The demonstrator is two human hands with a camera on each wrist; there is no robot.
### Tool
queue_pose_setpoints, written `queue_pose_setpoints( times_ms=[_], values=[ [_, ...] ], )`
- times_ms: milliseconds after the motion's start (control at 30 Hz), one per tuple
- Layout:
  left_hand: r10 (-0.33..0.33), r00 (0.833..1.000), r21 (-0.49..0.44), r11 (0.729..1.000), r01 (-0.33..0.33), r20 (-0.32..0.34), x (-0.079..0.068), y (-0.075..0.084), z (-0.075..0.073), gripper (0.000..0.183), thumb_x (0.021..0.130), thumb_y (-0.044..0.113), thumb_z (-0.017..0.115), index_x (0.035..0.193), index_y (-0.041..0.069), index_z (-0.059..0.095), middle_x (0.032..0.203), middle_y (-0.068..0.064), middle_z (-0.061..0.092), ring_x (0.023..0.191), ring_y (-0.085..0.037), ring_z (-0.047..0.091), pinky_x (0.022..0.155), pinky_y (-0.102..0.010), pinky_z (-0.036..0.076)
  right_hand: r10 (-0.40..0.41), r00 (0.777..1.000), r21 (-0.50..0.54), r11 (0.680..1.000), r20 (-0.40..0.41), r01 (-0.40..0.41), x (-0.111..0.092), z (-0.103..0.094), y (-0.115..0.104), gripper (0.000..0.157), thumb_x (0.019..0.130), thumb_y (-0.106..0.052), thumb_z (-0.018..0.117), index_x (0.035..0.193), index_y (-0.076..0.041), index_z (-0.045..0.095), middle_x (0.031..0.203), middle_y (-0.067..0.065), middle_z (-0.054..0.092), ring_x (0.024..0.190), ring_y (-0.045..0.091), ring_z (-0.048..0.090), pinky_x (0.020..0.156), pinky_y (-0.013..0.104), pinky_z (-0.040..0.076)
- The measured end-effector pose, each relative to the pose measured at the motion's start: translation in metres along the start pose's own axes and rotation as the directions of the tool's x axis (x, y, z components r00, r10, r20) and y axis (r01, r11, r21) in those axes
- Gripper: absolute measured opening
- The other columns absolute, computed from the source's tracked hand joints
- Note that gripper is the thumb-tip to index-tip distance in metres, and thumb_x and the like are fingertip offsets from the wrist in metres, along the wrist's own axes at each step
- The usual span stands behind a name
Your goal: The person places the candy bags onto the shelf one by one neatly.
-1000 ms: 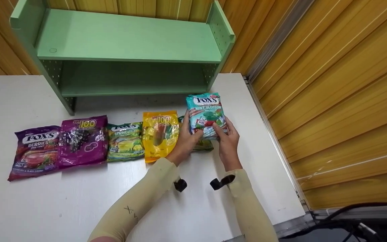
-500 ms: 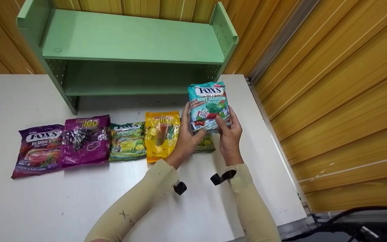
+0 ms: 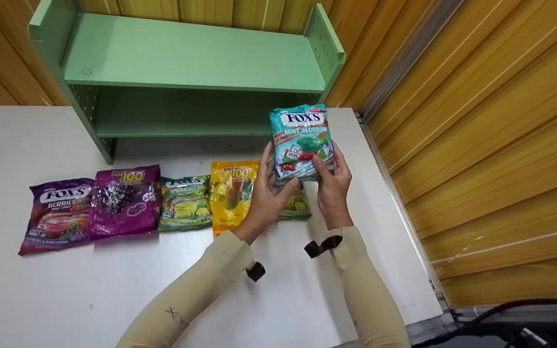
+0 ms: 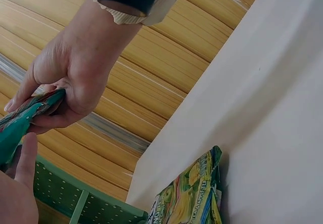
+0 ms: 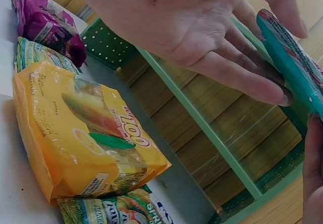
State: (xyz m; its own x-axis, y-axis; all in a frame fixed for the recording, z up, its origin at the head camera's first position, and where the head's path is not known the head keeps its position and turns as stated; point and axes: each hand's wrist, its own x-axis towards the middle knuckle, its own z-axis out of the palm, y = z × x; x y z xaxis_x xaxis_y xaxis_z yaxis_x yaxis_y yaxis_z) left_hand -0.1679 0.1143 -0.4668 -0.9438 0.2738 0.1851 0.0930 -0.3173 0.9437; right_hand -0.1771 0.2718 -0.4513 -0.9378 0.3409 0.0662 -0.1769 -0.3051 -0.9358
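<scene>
A teal Fox's Mint Blossom candy bag (image 3: pixel 302 140) is held upright by both hands, above the table and in front of the shelf's right side. My left hand (image 3: pixel 271 195) grips its lower left edge, thumb in front and fingers behind. On the opposite edge, my right hand (image 3: pixel 334 188) pinches the bag, its thumb lying on the printed front. The right wrist view shows the left hand's long fingers against the bag (image 5: pixel 290 65). In the left wrist view the right hand (image 4: pixel 83 67) clasps the other side. Behind the left hand lies a green candy bag (image 3: pixel 295 205), partly hidden.
A green two-tier shelf (image 3: pixel 191 53) stands at the back of the white table (image 3: pixel 162 290). In a row lie a dark purple Berries bag (image 3: pixel 56 217), a magenta bag (image 3: pixel 124 203), a green Spring Tea bag (image 3: pixel 185 203) and a yellow bag (image 3: pixel 232 193). Wooden walls border the table.
Both hands have raised the teal candy bag up and away from the table, toward the shelf. The other bags stay in their row; the head view has shifted slightly.
</scene>
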Motion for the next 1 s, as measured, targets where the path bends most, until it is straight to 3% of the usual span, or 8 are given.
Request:
queue_pose_setpoints(
  times_ms=[333,667,1000],
  values=[
    [0.035,0.999,0.012,0.999,-0.034,-0.04,0.011,0.016,-0.004,0.082,0.091,0.019,0.067,0.154,0.034,0.019,0.157,0.007,0.031,0.136,-0.014,0.046,0.103,-0.035,0.048,-0.047,0.998,-0.009,0.999,0.047,0.047,0.012,0.013,-0.013,0.066,0.087,-0.02,0.072,0.145,-0.018,0.041,0.141,0.008,0.05,0.123,0.026,0.056,0.098,0.033,0.052],
    [0.07,0.996,0.081,0.995,-0.066,-0.053,0.022,0.024,-0.012,0.08,0.091,0.019,0.066,0.155,0.032,0.019,0.159,0.009,0.029,0.139,-0.013,0.042,0.103,-0.036,0.048,-0.051,0.995,-0.035,0.998,0.091,0.054,0.024,0.023,-0.016,0.066,0.088,-0.019,0.071,0.146,-0.021,0.039,0.143,0.006,0.048,0.127,0.025,0.054,0.099,0.032,0.051],
    [0.038,0.997,0.1,0.994,-0.031,-0.064,0.036,0.034,-0.018,0.08,0.091,0.02,0.067,0.154,0.034,0.02,0.159,0.009,0.028,0.139,-0.014,0.043,0.104,-0.034,0.047,-0.05,0.996,-0.051,0.997,0.077,0.054,0.037,0.034,-0.017,0.065,0.086,-0.022,0.072,0.144,-0.022,0.042,0.141,0.005,0.051,0.125,0.023,0.056,0.098,0.03,0.052]
  ],
)
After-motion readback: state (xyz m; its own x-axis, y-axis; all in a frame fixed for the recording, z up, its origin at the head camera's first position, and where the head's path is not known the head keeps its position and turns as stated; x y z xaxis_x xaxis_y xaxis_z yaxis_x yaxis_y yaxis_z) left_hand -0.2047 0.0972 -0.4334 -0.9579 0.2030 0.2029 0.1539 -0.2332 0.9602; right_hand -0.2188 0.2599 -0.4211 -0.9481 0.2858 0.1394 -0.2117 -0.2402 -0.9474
